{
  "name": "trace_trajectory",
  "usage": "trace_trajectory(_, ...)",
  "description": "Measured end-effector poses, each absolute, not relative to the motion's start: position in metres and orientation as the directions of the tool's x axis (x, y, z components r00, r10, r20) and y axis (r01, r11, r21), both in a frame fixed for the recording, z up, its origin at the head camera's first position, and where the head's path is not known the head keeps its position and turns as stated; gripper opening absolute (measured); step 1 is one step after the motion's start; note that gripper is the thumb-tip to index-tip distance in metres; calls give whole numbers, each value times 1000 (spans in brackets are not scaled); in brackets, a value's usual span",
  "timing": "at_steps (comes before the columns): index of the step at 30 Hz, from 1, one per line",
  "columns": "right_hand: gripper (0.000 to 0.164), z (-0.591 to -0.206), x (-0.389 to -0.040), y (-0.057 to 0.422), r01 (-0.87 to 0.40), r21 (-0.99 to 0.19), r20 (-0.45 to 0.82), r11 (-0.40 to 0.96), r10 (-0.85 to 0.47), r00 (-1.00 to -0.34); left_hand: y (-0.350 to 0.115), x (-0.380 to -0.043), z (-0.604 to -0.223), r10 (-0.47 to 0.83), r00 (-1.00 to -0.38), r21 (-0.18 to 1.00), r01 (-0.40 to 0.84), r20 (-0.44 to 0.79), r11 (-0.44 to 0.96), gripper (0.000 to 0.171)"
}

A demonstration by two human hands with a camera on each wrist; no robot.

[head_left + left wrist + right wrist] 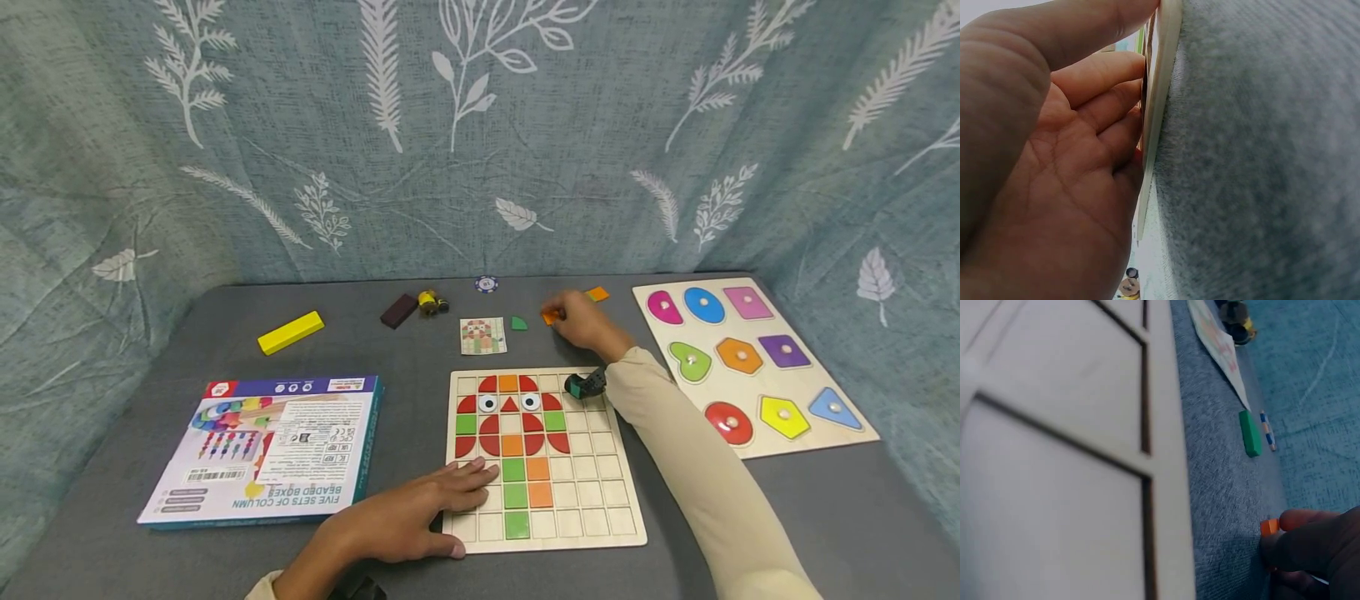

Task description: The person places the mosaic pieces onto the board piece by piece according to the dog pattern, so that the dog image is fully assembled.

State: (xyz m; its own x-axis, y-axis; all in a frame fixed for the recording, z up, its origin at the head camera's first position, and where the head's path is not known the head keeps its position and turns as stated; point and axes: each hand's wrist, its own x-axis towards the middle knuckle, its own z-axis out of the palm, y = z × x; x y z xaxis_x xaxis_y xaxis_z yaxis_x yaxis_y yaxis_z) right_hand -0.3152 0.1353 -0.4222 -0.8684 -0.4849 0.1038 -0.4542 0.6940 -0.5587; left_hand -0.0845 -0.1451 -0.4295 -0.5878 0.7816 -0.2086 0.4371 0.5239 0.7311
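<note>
A wooden grid board [592,521] carries red, green and orange tiles, with two eye pieces, laid out like an owl. My left hand [423,510] rests on its lower left edge, fingers extended over the squares and thumb at the near edge. Beyond the board, my right hand [581,321] pinches an orange tile [1269,527] down at the cloth. A second orange tile [597,293] lies just past that hand. To its left are a green quarter-round piece [519,323] and a small pattern card [482,348] showing a similar owl.
A shape puzzle board [810,442] with knobbed pieces lies to the right, beside my right forearm. On the left is a beaded-boxes carton [300,492]. Farther back sit a yellow block [291,333], a dark brown block [399,311], a small yellow-and-black toy [428,303] and a chip [486,284].
</note>
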Motion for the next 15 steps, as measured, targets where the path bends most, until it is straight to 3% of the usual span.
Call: trace_trajectory(15,14,-420,-297,158,-452,-610,101,651,-502,-859,-144,-85,-431,775,-595,731,430,-211,529,64)
